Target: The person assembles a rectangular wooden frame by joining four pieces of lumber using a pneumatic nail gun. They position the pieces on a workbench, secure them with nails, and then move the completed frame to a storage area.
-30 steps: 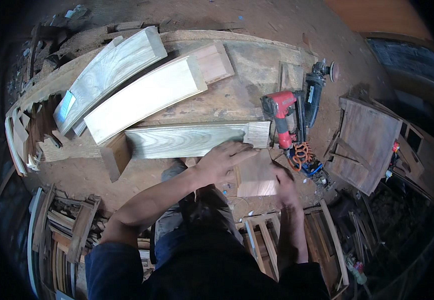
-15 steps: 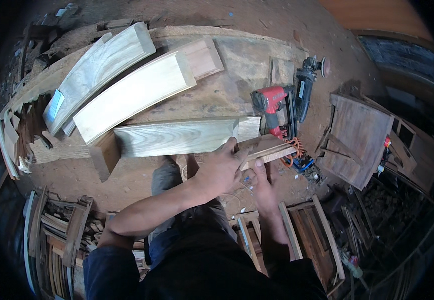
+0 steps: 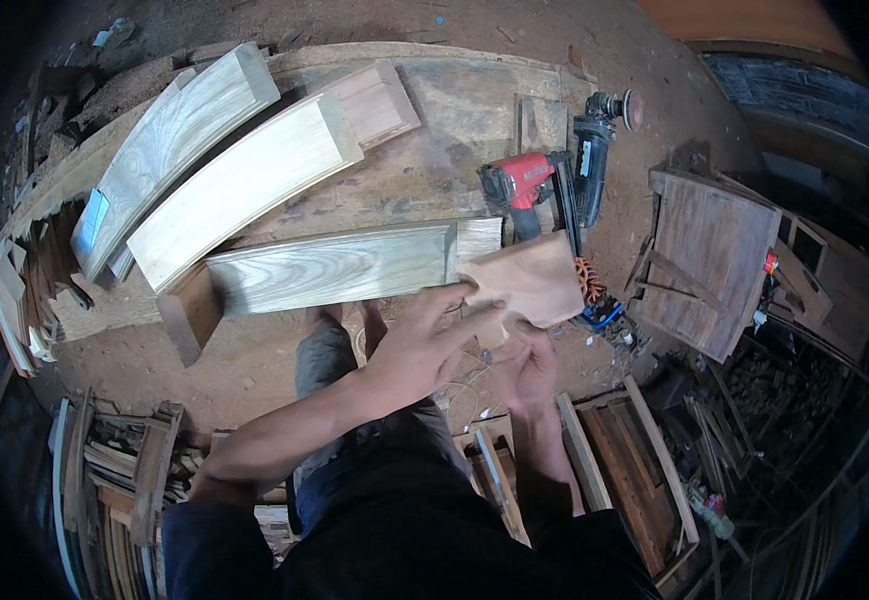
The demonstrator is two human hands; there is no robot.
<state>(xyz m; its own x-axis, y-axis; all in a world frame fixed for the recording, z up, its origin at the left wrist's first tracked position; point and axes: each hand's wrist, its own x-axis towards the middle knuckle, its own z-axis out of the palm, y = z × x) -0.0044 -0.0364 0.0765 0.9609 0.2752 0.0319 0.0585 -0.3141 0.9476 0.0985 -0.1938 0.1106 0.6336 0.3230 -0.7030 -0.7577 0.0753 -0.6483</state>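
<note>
The small reddish wood block (image 3: 526,280) sits lifted above my lap, just in front of the long pale plank (image 3: 339,267) and overlapping the view of the red nail gun (image 3: 522,190). My left hand (image 3: 424,345) pinches its near left edge, fingers closed on the wood. My right hand (image 3: 524,365) is under the block, supporting its lower side; I cannot tell how tightly those fingers close. Beyond the plank I see two curved pale boards (image 3: 224,175) on the worn workbench (image 3: 424,170), with a dark power tool (image 3: 594,150) beside the nail gun.
</note>
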